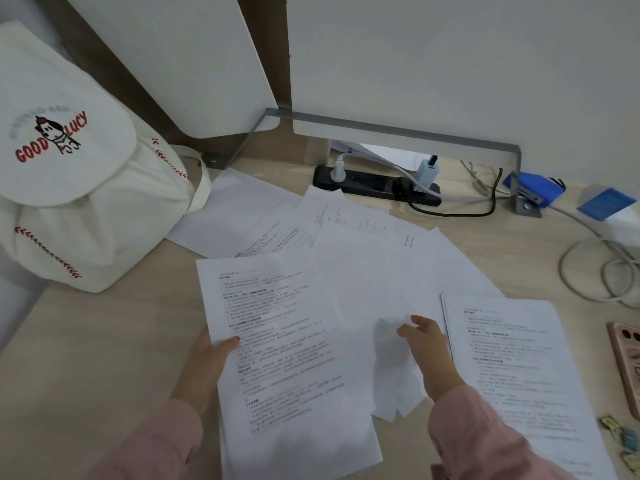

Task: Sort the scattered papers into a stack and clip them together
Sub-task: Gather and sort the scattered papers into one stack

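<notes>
Several white papers lie scattered over the wooden desk [104, 341]. My left hand [211, 358] grips the left edge of a printed sheet [277, 341], thumb on top. My right hand [427, 344] hovers over blank sheets [374, 289] in the middle, fingers apart and holding nothing. A small stack of printed pages [519, 368] lies at the right. More sheets [249, 216] fan out toward the back. Small pale clips [623, 438] lie at the right edge.
A cream canvas backpack [69, 188] stands at the left. At the back are a black power strip [374, 185] with plugs, cables [595, 271], a blue stapler [533, 188] and a blue box [606, 202]. A pink phone [627, 362] lies far right.
</notes>
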Action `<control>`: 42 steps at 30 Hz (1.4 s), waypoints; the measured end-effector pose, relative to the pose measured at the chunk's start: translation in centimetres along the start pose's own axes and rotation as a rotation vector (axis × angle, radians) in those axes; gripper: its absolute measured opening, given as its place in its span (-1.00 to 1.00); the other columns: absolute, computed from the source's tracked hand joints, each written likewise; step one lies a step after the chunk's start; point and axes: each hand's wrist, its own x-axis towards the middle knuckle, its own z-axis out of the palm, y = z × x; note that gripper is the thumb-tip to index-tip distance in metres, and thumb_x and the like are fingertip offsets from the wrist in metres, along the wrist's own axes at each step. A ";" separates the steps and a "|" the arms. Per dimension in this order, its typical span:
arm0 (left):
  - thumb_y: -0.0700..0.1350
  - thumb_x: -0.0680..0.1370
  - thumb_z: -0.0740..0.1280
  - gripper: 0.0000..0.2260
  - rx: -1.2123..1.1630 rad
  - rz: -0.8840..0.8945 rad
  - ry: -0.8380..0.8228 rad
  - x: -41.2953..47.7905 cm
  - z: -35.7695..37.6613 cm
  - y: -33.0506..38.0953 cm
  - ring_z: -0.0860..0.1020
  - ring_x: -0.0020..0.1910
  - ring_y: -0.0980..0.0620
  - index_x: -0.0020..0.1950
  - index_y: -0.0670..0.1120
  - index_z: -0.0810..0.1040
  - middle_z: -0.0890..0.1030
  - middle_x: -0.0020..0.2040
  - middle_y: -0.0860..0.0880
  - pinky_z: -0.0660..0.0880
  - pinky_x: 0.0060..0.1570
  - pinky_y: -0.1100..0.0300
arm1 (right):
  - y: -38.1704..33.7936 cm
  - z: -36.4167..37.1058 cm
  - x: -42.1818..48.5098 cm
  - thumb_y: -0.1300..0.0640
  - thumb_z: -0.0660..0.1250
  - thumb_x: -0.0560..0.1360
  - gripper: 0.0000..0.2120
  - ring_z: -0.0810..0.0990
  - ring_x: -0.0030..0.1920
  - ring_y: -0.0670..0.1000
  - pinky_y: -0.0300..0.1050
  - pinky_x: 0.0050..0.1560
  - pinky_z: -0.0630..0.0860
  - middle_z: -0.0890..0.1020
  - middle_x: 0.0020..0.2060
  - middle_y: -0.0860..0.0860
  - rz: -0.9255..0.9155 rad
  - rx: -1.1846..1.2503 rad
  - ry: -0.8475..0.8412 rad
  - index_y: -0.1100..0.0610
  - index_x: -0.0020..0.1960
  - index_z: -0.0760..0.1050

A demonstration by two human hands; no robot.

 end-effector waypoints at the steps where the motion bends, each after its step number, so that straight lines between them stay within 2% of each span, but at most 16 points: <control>1: -0.31 0.54 0.27 -0.68 0.020 -0.008 0.000 0.0 -0.1 -0.4 0.55 0.04 -0.09 0.27 -0.09 0.46 0.58 0.10 -0.10 0.44 0.18 0.01 | 0.2 0.2 0.1 0.21 0.28 0.47 -0.57 0.39 0.05 0.08 -0.07 0.04 0.31 0.35 0.30 0.15 0.017 0.001 0.003 0.15 0.32 0.33; 5: -0.33 0.54 0.24 -0.69 0.074 -0.009 0.020 0.2 0.3 -1.3 0.53 0.03 -0.09 0.27 -0.13 0.45 0.56 0.10 -0.11 0.43 0.10 0.06 | 0.6 0.3 0.2 0.23 0.29 0.46 -0.57 0.44 0.01 0.09 -0.08 -0.01 0.36 0.46 0.15 0.14 0.054 -0.006 0.000 0.19 0.31 0.34; 9: -0.34 0.55 0.23 -0.70 0.078 -0.019 0.023 0.3 0.5 -1.3 0.52 0.01 -0.08 0.26 -0.12 0.45 0.55 0.07 -0.10 0.42 0.09 0.07 | 0.6 0.6 -0.3 0.24 0.32 0.46 -0.64 0.50 -0.17 0.08 -0.12 -0.21 0.44 0.51 -0.11 0.11 0.040 0.004 -0.051 0.22 0.23 0.37; 13: -0.34 0.55 0.23 -0.69 0.096 -0.037 0.006 0.2 0.4 -1.4 0.53 0.06 -0.11 0.28 -0.15 0.45 0.56 0.10 -0.12 0.43 0.20 -0.02 | 0.7 1.2 -1.1 0.20 0.31 0.48 -0.65 0.50 -0.10 0.08 -0.09 -0.09 0.42 0.48 -0.11 0.06 -0.023 -0.124 -0.091 0.19 0.24 0.38; 15: -0.33 0.55 0.23 -0.70 0.108 -0.040 -0.018 0.1 0.6 -1.4 0.52 0.05 -0.11 0.27 -0.15 0.45 0.55 0.09 -0.11 0.43 0.20 -0.01 | 0.8 1.2 -1.4 0.19 0.28 0.50 -0.60 0.48 -0.11 0.06 -0.15 -0.15 0.40 0.47 -0.07 0.07 -0.047 -0.156 -0.089 0.16 0.31 0.31; 19: -0.32 0.55 0.23 -0.71 0.110 -0.043 -0.027 -0.4 1.0 -1.7 0.53 0.06 -0.11 0.26 -0.13 0.46 0.56 0.11 -0.12 0.43 0.21 -0.03 | 1.1 1.0 -1.7 0.23 0.23 0.52 -0.50 0.48 -0.20 0.06 -0.14 -0.23 0.40 0.46 -0.25 0.03 -0.079 -0.148 -0.087 0.10 0.42 0.19; 22: -0.31 0.56 0.22 -0.71 0.096 -0.041 -0.028 -0.7 1.3 -1.9 0.53 0.05 -0.10 0.26 -0.10 0.46 0.56 0.09 -0.11 0.43 0.17 0.02 | 1.3 0.8 -1.9 0.23 0.21 0.52 -0.54 0.50 -0.19 0.08 -0.12 -0.19 0.43 0.51 -0.23 0.08 -0.097 -0.165 -0.104 0.08 0.40 0.25; 26: -0.30 0.56 0.22 -0.72 0.092 -0.030 -0.037 -1.0 1.4 -2.1 0.52 0.05 -0.10 0.25 -0.10 0.45 0.55 0.11 -0.11 0.43 0.14 0.04 | 1.5 0.7 -2.7 0.23 0.17 0.54 -0.56 0.44 -0.21 0.03 -0.23 -0.31 0.37 0.55 -0.11 0.21 -0.168 -0.308 -0.103 0.09 0.40 0.25; 30: -0.30 0.56 0.24 -0.71 0.066 -0.034 -0.052 -1.4 1.6 -2.3 0.53 0.11 -0.13 0.26 -0.10 0.46 0.56 0.12 -0.12 0.42 0.22 -0.03 | 2.2 0.5 -3.3 0.21 0.12 0.56 -0.50 0.44 -0.11 0.01 -0.15 -0.12 0.40 0.48 -0.02 0.04 -0.339 -0.573 -0.037 0.03 0.47 0.13; 32: -0.30 0.55 0.25 -0.72 0.041 -0.038 -0.066 -1.5 1.8 -2.5 0.54 0.11 -0.13 0.23 -0.09 0.47 0.57 0.11 -0.12 0.42 0.22 -0.04 | 2.5 0.2 -3.5 0.18 0.10 0.57 -0.44 0.44 -0.13 0.02 -0.15 -0.18 0.38 0.45 0.05 0.05 -0.406 -0.701 -0.007 -0.01 0.50 -0.02; 35: -0.30 0.55 0.25 -0.75 0.015 -0.040 -0.070 -1.8 2.0 -2.8 0.54 0.09 -0.11 0.17 -0.04 0.48 0.58 0.07 -0.08 0.42 0.22 -0.02 | 2.8 0.0 -3.9 0.16 0.10 0.58 -0.37 0.40 -0.23 -0.02 -0.27 -0.35 0.29 0.37 -0.01 -0.01 -0.504 -0.784 -0.032 -0.05 0.51 -0.16; 37: -0.31 0.54 0.26 -0.77 0.008 -0.033 -0.063 -1.8 2.2 -2.9 0.55 0.06 -0.10 0.10 -0.02 0.50 0.59 0.04 -0.05 0.42 0.22 -0.03 | 3.2 -0.1 -3.9 0.16 0.11 0.57 -0.45 0.40 -0.24 -0.03 -0.30 -0.37 0.27 0.36 -0.01 -0.01 -0.518 -0.793 -0.060 -0.03 0.50 0.00; 38: -0.31 0.54 0.26 -0.78 0.007 -0.033 -0.058 -1.8 2.3 -3.0 0.55 0.04 -0.09 0.08 -0.02 0.51 0.60 0.01 -0.03 0.42 0.21 -0.03 | 3.4 -0.1 -3.5 0.17 0.12 0.57 -0.60 0.40 -0.25 -0.03 -0.27 -0.34 0.29 0.39 0.01 0.01 -0.518 -0.786 -0.063 0.03 0.40 0.22; 39: -0.31 0.54 0.25 -0.78 0.007 -0.035 -0.055 -1.8 2.3 -2.9 0.55 0.01 -0.08 0.08 -0.03 0.51 0.60 -0.03 -0.01 0.43 0.20 -0.02 | 3.2 -0.1 -3.5 0.17 0.13 0.57 -0.83 0.39 -0.28 -0.04 -0.24 -0.32 0.32 0.41 0.00 0.04 -0.497 -0.771 -0.052 0.10 0.13 0.40; 40: -0.32 0.54 0.25 -0.78 0.009 -0.039 -0.049 -1.8 2.4 -3.0 0.55 0.00 -0.08 0.09 -0.04 0.50 0.60 -0.04 0.00 0.43 0.18 -0.02 | 3.3 -0.2 -3.3 0.17 0.14 0.56 -0.87 0.37 -0.33 -0.07 -0.21 -0.30 0.35 0.42 -0.03 0.07 -0.479 -0.747 -0.038 0.07 -0.16 0.38; 42: -0.31 0.55 0.25 -0.79 0.010 -0.046 -0.044 -1.7 2.4 -2.9 0.55 0.01 -0.10 0.08 -0.05 0.51 0.60 -0.02 -0.04 0.44 0.18 -0.03 | 3.4 -0.4 -3.0 0.17 0.19 0.54 -0.74 0.38 -0.35 -0.06 -0.15 -0.22 0.38 0.45 -0.03 0.12 -0.448 -0.694 0.022 0.11 -0.32 0.30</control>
